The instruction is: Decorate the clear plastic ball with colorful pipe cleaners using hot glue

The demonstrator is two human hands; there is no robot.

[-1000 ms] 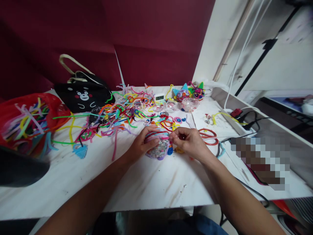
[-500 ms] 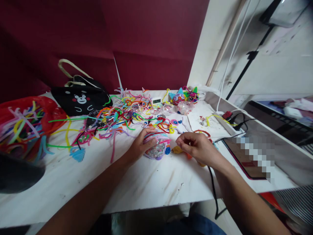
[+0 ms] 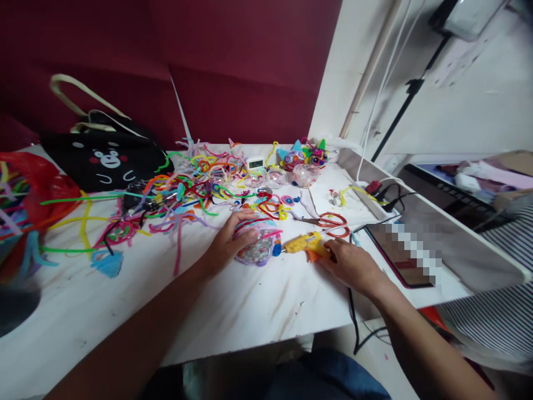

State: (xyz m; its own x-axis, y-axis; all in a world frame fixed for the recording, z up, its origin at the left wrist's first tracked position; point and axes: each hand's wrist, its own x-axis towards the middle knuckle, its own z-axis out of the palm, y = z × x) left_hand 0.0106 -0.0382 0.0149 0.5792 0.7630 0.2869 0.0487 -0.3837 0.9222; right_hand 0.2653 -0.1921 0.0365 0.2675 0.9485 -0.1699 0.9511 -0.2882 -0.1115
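My left hand is closed over a clear ball wrapped in coloured pipe cleaners, pressing it against the white table. My right hand lies just right of it, fingers curled around the orange handle of a yellow glue gun. The gun's nozzle points left toward the wrapped ball. Its black cord runs down off the table's front edge.
A heap of loose pipe cleaners covers the middle back. Red-handled scissors lie behind the glue gun. Finished decorated balls, clear balls and a small timer stand at the back. A black bear bag and red bag sit left; a tablet right.
My right hand left the wrapped ball, moved right and down, and closed on the glue gun. The left hand stayed on the ball. The view shifted rightward.
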